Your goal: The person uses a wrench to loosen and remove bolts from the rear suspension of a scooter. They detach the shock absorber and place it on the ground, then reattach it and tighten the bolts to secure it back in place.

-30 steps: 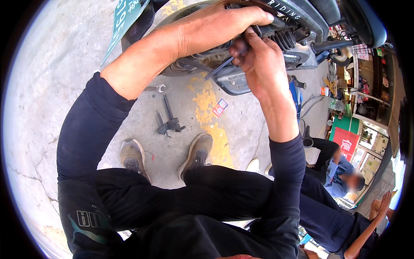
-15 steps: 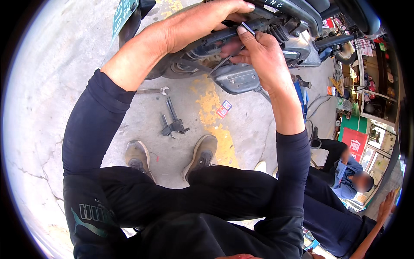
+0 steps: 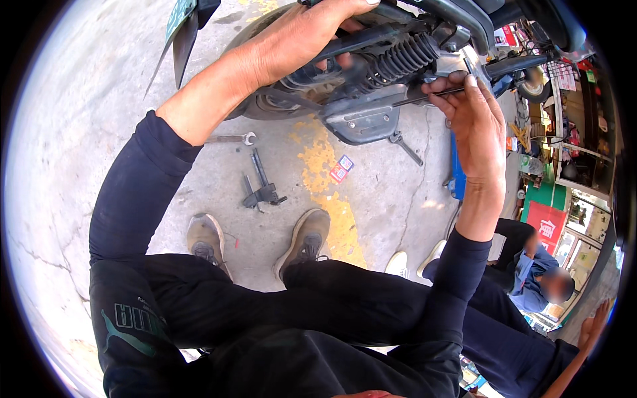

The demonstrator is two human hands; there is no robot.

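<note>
Over the concrete floor (image 3: 378, 192), the right hand (image 3: 474, 126) pinches a dark rod (image 3: 413, 100) beside a motorbike (image 3: 361, 123), probably for fine control. The left hand (image 3: 308, 30) is at its rear, grip hidden.

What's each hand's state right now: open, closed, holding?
Left hand: at the motorbike, fingers partly hidden; grip can't be told.
Right hand: closed on a thin dark rod.
</note>
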